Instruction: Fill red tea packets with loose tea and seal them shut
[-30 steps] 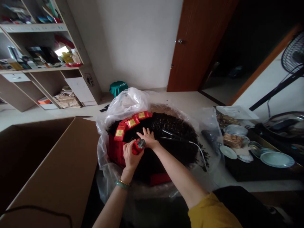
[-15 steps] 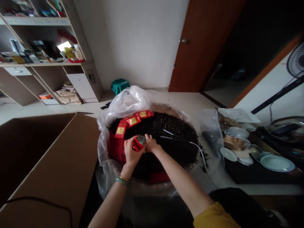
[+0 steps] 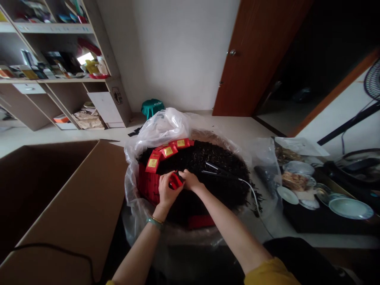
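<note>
- Head view: one red packet [image 3: 177,181], located between the two hands and above the dark leaves; dark patches show at its upper end.
- Left hand [image 3: 166,193]: fingers curled round the packet, gripping it; a green bangle [image 3: 154,223] and a gold-coloured one sit at the wrist.
- Right hand [image 3: 190,181]: fingers bent, at the packet's right edge; whether they pinch it, cannot tell.
- Dark leaves [image 3: 225,152]: heaped beneath and beyond both hands.
- Labelled packets [image 3: 168,151]: red with yellow labels, lying in an arc on the leaves, just beyond the left hand.
- Packed red row [image 3: 149,188]: close to the left of the left hand.
- Black two-armed tool [image 3: 218,168]: resting on the leaves to the right of the right hand, white cord [image 3: 252,192] attached.
- Clear plastic sheeting [image 3: 131,166]: around the heap.
- Cardboard box [image 3: 77,198]: well left of the hands.
- Pale dish [image 3: 350,208]: well right of the hands, beside other dishes.
</note>
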`<state>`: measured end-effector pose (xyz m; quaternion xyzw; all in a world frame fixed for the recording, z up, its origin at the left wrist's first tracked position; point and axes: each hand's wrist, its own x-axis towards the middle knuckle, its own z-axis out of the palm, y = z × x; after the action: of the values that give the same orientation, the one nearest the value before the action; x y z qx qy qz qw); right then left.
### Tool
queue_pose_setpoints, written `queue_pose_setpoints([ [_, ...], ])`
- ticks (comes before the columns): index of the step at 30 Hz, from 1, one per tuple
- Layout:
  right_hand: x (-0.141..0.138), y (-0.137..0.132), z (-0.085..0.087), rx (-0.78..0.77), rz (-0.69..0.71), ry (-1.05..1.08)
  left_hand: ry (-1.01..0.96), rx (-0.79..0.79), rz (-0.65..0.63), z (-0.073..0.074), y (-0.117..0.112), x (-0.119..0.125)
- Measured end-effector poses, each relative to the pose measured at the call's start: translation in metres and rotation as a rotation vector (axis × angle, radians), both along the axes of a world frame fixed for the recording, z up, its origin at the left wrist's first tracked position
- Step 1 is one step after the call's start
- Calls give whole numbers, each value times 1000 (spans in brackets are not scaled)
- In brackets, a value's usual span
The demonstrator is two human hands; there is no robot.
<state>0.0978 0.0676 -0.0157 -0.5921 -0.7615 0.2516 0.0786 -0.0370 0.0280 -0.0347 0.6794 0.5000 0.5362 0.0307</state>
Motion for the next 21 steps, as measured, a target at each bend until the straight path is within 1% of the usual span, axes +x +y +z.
queue_pose_setpoints([
  [3, 13, 4, -4, 22, -53, 138, 0, -11, -1, -4, 1, 0],
  [6, 30, 8, -1, 27, -119, 280, -16, 2, 11, -7, 2, 1],
  [7, 35, 8, 3, 8, -159, 371, -3, 9, 17, -6, 2, 2],
  [8, 40, 9, 7, -30, -212, 505, 27, 12, 22, -5, 2, 3],
  [10, 47, 8, 19, -151, -335, 867, 122, -13, 29, -1, 0, 5],
  [12, 51, 7, 33, -279, -427, 1204, 228, -81, 33, 7, -2, 8],
  [14, 51, 5, 47, -351, -444, 1363, 333, -181, 30, 19, -3, 10],
  [16, 47, 3, 60, -387, -430, 1432, 438, -284, 13, 34, -2, 11],
  [18, 42, 2, 69, -398, -414, 1461, 542, -367, -22, 47, 1, 11],
  [20, 35, 1, 73, -392, -403, 1465, 612, -434, -44, 57, 4, 11],
  [21, 32, 0, 73, -384, -401, 1461, 628, -457, -59, 59, 6, 10],
])
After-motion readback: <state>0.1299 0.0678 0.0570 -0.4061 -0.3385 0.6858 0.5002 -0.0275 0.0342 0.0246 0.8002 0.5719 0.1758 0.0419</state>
